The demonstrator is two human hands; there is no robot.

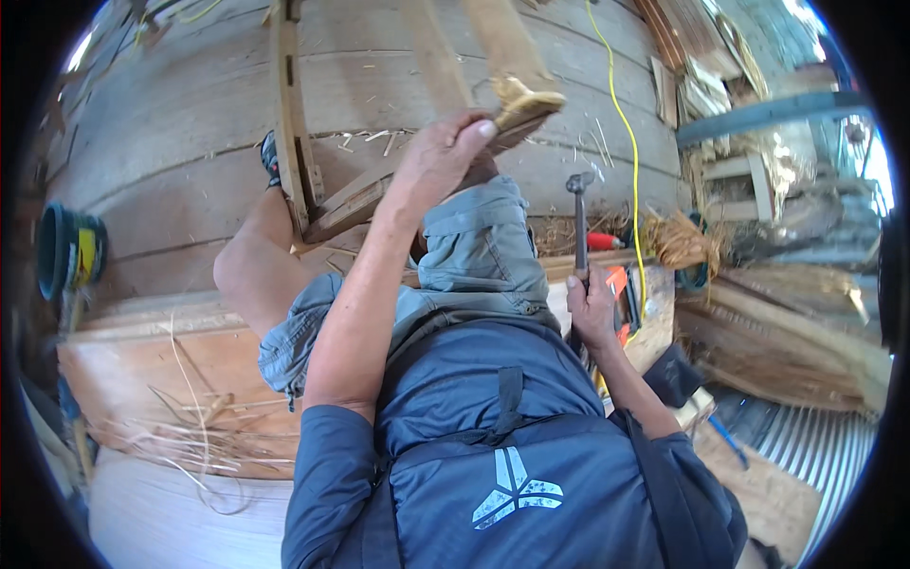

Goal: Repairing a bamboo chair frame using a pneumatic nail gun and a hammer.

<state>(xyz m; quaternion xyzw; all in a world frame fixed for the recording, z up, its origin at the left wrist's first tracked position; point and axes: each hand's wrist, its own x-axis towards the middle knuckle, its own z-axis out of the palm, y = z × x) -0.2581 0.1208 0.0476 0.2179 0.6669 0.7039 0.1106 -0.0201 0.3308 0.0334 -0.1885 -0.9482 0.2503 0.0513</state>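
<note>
My left hand (445, 156) is closed around the near end of a wooden piece (529, 102), its thumb lying on top. The end of the wood looks rough and pale yellow, and a board (507, 43) runs from it to the top edge of the view. A hammer (581, 223) stands upright in my right hand (591, 305), which grips the handle beside my right thigh. The hammer's metal head is raised above the fist, apart from the wood. A jointed wooden frame (289, 123) leans between my legs, left of my left hand.
A yellow cord (626, 123) runs along the plank floor (190, 123) on the right. A red-handled tool (604, 241) lies beyond my right hand. Far left stands a dark green bucket (71, 251). Wood strips litter the plywood bench (123, 370), and scrap lumber (796, 332) lies right.
</note>
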